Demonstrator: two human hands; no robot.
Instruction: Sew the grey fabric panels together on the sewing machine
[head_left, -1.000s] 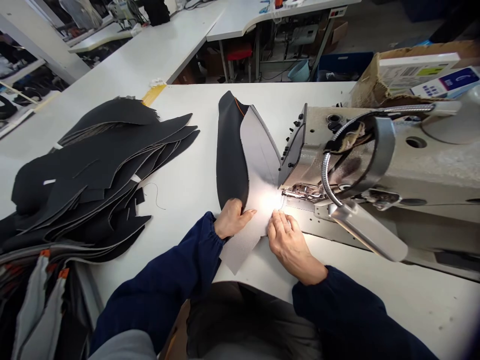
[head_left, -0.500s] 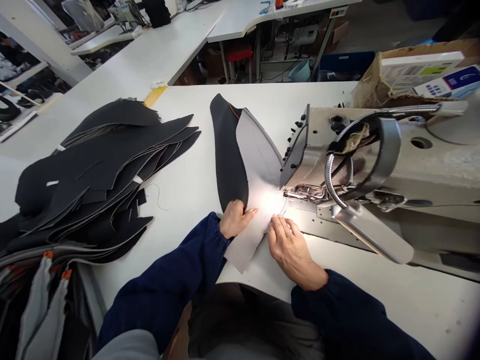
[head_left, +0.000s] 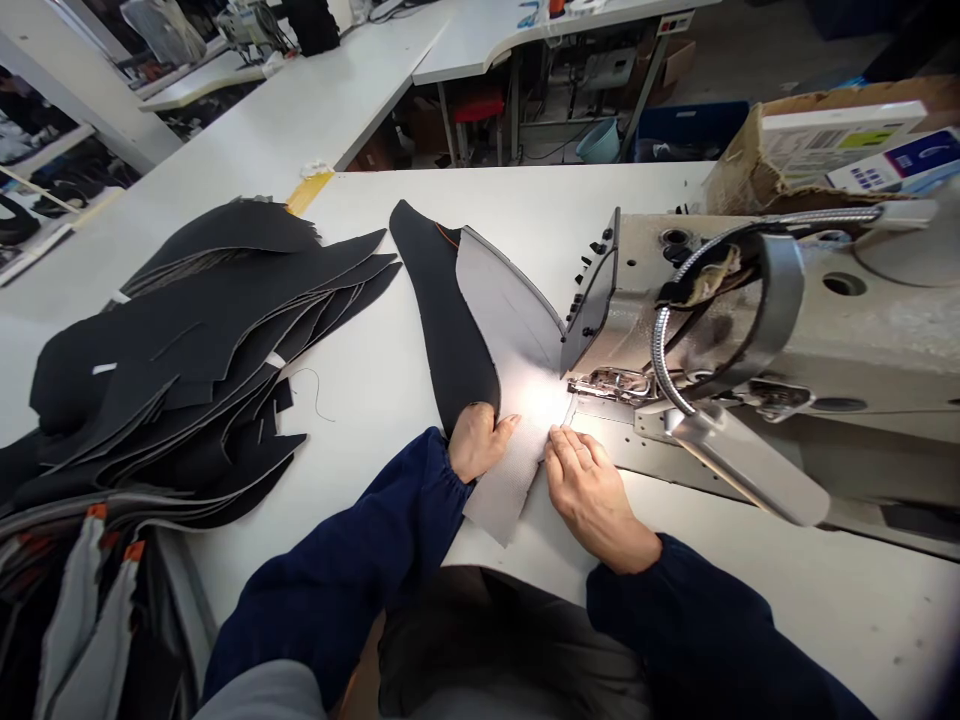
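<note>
A grey fabric panel (head_left: 499, 310) joined to a black fabric panel (head_left: 442, 330) lies on the white table, its right edge at the sewing machine's presser foot (head_left: 600, 385). My left hand (head_left: 480, 445) is closed on the panels, thumb on the grey side and fingers curled at the black edge. Against the grey panel's right edge, just before the presser foot, my right hand (head_left: 592, 495) presses with its fingers together; its thumb is hidden. A bright lamp spot washes out the fabric near the foot.
The sewing machine (head_left: 862, 330) with its lamp (head_left: 750, 465) fills the right side. Stacked black fabric pieces (head_left: 187, 310) lie at left, above grey pieces with orange tabs (head_left: 90, 610). A cardboard box (head_left: 739, 165) stands behind the machine. One loose thread (head_left: 319, 395) lies mid-table.
The far end of the joined panels has swung left, while the near end has shifted right. Both my hands have moved slightly right, still on the fabric.
</note>
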